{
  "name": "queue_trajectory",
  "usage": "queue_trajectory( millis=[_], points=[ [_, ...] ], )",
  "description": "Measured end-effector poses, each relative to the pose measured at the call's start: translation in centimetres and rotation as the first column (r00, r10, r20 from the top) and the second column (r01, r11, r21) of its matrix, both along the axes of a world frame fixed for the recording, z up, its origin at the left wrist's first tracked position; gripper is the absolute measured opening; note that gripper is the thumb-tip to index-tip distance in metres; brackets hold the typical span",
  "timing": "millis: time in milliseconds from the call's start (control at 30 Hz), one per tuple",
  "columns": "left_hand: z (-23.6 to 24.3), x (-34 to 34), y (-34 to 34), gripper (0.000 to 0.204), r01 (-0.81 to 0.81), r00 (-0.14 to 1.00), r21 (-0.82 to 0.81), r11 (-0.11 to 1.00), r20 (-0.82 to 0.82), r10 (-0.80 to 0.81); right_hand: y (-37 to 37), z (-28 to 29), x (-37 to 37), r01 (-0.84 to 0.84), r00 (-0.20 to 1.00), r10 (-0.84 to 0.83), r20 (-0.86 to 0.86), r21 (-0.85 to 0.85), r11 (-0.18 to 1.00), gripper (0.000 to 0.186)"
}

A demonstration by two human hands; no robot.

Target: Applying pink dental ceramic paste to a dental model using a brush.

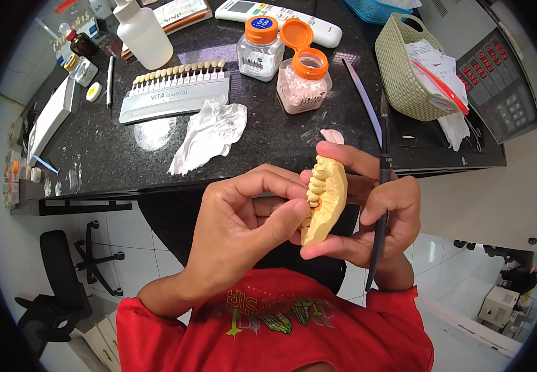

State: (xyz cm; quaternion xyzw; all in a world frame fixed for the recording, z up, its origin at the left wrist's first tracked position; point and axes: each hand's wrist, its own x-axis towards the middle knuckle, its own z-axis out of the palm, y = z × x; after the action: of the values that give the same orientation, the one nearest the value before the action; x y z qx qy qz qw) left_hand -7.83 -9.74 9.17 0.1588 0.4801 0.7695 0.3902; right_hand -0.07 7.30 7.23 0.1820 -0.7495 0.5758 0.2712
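A yellow dental cast (329, 204) with a row of teeth and a small orange-red mark is held upright between my hands. My left hand (240, 226) has thumb and fingertips closed on its tooth side; exactly what they pinch is hidden. My right hand (389, 211) grips the cast at top and bottom and also holds a long black brush (378, 254). Just above the cast on the black worktop (268, 149) lie a small pink piece (332, 136) and a crumpled white tissue (209, 133).
A tooth shade guide (175, 102), two orange-lidded jars (259, 56), a white bottle (144, 34), a remote (277, 18) and a pale spatula (361, 93) lie on the worktop. A basket (398, 74) and control panel (492, 87) are at right, office chair (57, 273) lower left.
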Motion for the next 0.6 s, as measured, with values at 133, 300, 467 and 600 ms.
queue_trajectory(
  millis=[133, 300, 467, 600],
  points=[
    [-0.06, -0.1, -0.06, 0.011, 0.011, 0.999, 0.026, 1.0, 0.031, -0.012, 0.02, -0.22, -0.14, -0.01, 1.0, 0.01, 0.001, -0.014, 1.0, 0.068],
    [-0.06, -0.36, -0.09, 0.011, 0.03, 0.999, 0.011, 0.999, 0.037, -0.031, -0.09, -0.42, -0.07, -0.018, 1.0, 0.019, 0.004, -0.04, 0.999, 0.068],
    [-0.03, -0.38, -0.12, 0.012, 0.028, 0.999, -0.005, 1.0, 0.041, -0.028, -0.15, -0.38, -0.22, -0.03, 1.0, 0.03, 0.003, -0.04, 0.999, 0.067],
    [0.2, -0.58, -0.32, 0.012, 0.052, 0.997, -0.007, 0.999, 0.059, -0.051, 0.19, -0.42, -0.3, -0.043, 0.999, 0.043, -0.019, -0.022, 0.999, 0.066]
  ],
)
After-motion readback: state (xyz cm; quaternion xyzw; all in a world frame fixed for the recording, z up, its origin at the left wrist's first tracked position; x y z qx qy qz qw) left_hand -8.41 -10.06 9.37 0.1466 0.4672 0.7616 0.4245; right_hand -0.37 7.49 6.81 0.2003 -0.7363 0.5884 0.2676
